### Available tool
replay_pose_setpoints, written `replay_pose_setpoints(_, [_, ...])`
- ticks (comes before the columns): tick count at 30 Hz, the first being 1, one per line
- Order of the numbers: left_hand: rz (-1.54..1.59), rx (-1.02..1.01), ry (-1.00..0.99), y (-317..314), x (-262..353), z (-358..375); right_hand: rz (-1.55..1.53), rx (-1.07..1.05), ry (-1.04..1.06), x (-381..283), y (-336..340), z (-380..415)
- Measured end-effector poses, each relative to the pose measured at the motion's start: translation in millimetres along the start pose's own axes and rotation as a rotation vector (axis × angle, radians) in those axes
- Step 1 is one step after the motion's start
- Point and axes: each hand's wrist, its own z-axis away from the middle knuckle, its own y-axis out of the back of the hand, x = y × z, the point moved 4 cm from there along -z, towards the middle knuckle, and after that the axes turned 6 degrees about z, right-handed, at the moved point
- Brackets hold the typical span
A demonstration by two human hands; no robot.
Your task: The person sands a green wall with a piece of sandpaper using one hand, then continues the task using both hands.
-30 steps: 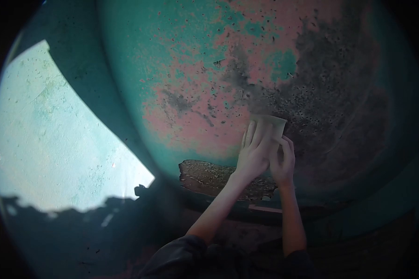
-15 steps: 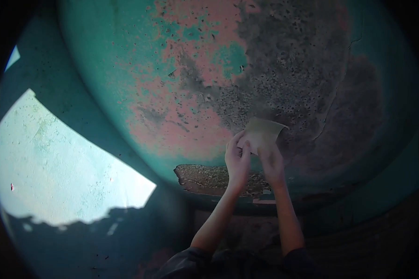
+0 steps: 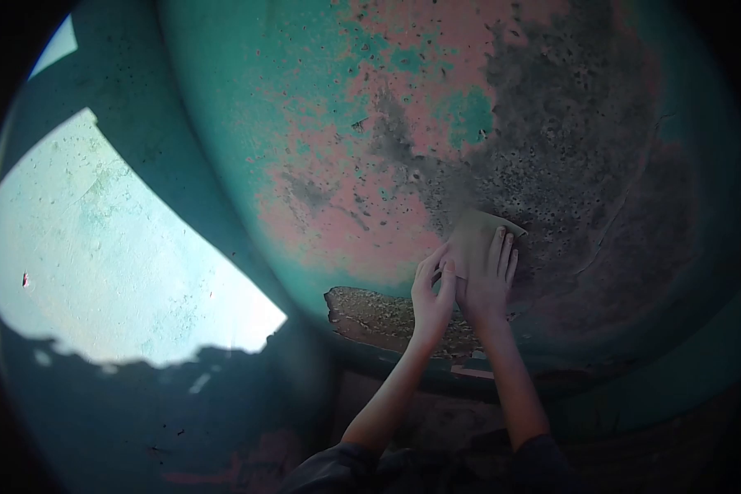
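Observation:
A tan sheet of sandpaper (image 3: 474, 228) lies against the worn, curved painted surface (image 3: 346, 206), its upper right corner curling away. My left hand (image 3: 434, 295) pinches the sheet's lower left edge between thumb and fingers. My right hand (image 3: 487, 284) rests flat over the sheet with its fingers stretched upward, pressing it to the surface. Around the sheet, the green paint gives way to pink and dark grey pitted patches. The grit side of the sheet is hidden.
Below the hands runs a rough, chipped brown patch (image 3: 375, 317) with a broken edge. To the left, beyond a deep curved recess, a bright sunlit patch (image 3: 123, 263) falls on a blue-green wall. The lower right is in shadow.
My right hand has gone from bent fingers at the sheet's lower edge to lying flat on it. The view has shifted, so the surface appears further right.

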Motion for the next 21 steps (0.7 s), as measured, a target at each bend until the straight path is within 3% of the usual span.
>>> replay_pose_setpoints(5, [-0.051, 0.001, -0.001, 36, 14, -2, 0.127, -0.030, 0.045, -1, -20, 18])
replay_pose_setpoints(8, [-0.191, 0.019, -0.092, 60, 18, -25, 0.154, -0.003, 0.074, -11, 4, -25])
replay_pose_setpoints(10, [-0.421, 0.050, -0.290, 70, 37, -47, 0.180, 0.005, 0.087, -30, 40, -74])
replay_pose_setpoints(14, [-0.501, 0.068, -0.421, 70, 68, -76, 0.177, 0.020, 0.155, -42, 36, -86])
replay_pose_setpoints(16, [-0.674, -0.014, -0.565, 62, 71, -83, 0.173, -0.012, 0.131, -35, -1, -37])
replay_pose_setpoints(21, [-0.906, -0.233, -0.476, 49, 53, -81, 0.106, -0.077, 0.015, -26, 1, -21])
